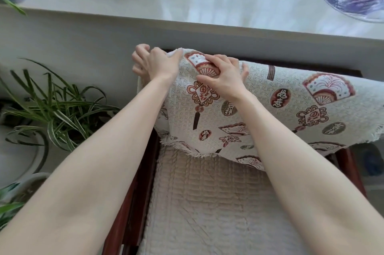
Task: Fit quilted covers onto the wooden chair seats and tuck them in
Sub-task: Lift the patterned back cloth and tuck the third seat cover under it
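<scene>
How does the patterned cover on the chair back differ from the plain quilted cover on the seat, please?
The patterned cover bears red fans, knots and characters; the quilted seat cover is plain beige. The patterned cover hangs draped and fringed; the quilted seat cover lies flat, showing no fringe. Both are pale textured fabric.

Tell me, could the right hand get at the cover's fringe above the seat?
Probably yes. The right hand rests on the cover, and the fringe hangs uncovered below it over the seat pad, with nothing between.
</scene>
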The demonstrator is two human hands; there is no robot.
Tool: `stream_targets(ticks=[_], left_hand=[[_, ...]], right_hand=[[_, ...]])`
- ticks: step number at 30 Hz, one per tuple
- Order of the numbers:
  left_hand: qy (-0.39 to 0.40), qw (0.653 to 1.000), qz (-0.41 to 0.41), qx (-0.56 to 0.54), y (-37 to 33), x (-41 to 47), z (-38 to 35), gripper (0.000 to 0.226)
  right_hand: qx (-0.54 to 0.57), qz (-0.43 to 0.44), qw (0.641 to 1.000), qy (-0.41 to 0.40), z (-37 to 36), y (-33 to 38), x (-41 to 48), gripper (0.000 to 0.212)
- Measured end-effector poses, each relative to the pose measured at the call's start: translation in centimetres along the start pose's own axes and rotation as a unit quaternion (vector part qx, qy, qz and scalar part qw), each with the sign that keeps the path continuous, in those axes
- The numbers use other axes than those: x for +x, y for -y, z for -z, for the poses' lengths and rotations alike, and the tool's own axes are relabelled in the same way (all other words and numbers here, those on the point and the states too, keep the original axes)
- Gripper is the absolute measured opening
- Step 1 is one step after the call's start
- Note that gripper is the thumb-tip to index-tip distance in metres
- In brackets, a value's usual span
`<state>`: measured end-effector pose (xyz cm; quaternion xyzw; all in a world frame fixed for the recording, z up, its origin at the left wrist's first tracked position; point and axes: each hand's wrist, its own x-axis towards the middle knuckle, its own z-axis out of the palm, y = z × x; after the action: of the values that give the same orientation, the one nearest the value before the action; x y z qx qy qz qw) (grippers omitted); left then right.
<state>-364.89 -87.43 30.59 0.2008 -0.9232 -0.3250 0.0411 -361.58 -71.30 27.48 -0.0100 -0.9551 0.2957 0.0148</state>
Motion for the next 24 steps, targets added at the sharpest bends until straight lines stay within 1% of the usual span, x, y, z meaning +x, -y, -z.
stream_targets(ticks=[2,3,4,6,8,10,12,15,18,20,21,24], left_hand=[[0.031,0.999,0.006,0.002,-0.6,0.3,-0.5,0.030],[0.033,0.999,0.017,-0.006,-0.7,0.4,-0.6,0.026],[0.023,0.999,0.031,-0.020,-0.8,0.4,-0.7,0.025],[-0.021,0.995,0.062,-0.069,-0.8,0.2,-0.8,0.022],[-0.062,0.990,0.073,-0.107,-0.6,-0.3,-1.0,0.012],[-0.077,0.989,0.044,-0.115,-0.1,-0.8,-1.3,0.014],[-0.090,0.992,-0.009,-0.086,0.7,-1.2,-1.8,0.016],[-0.113,0.991,-0.060,-0.041,2.1,-2.4,-2.7,0.034],[-0.122,0.988,-0.072,-0.065,3.0,-3.3,-3.4,0.037],[-0.131,0.984,-0.054,-0.105,3.3,-2.8,-3.4,0.033],[-0.130,0.985,-0.049,-0.107,3.2,-3.0,-3.5,0.031],[-0.131,0.989,-0.056,-0.050,2.0,-4.5,-3.8,0.037]], right_hand=[[0.002,0.002,1.000,-0.009,0.2,-0.5,0.0,0.070],[0.001,0.001,1.000,-0.013,0.4,-0.8,-0.1,0.071],[0.000,0.000,1.000,-0.015,0.6,-1.1,-0.2,0.072],[0.010,-0.006,1.000,-0.018,1.0,-1.9,-0.7,0.068],[0.027,-0.010,0.999,-0.014,1.2,-2.3,-1.0,0.064],[0.032,-0.009,0.999,-0.010,1.2,-2.4,-1.0,0.064],[0.021,-0.015,1.000,-0.018,1.4,-2.8,-1.0,0.070],[-0.018,-0.051,0.998,-0.030,1.9,-4.5,-1.9,0.079],[-0.050,-0.098,0.993,-0.032,3.4,-7.2,-3.8,0.083],[-0.055,-0.142,0.988,-0.034,4.5,-8.9,-4.8,0.081],[-0.054,-0.164,0.984,-0.041,5.1,-10.0,-5.5,0.080],[-0.035,-0.202,0.976,-0.067,6.9,-13.1,-7.3,0.076]])
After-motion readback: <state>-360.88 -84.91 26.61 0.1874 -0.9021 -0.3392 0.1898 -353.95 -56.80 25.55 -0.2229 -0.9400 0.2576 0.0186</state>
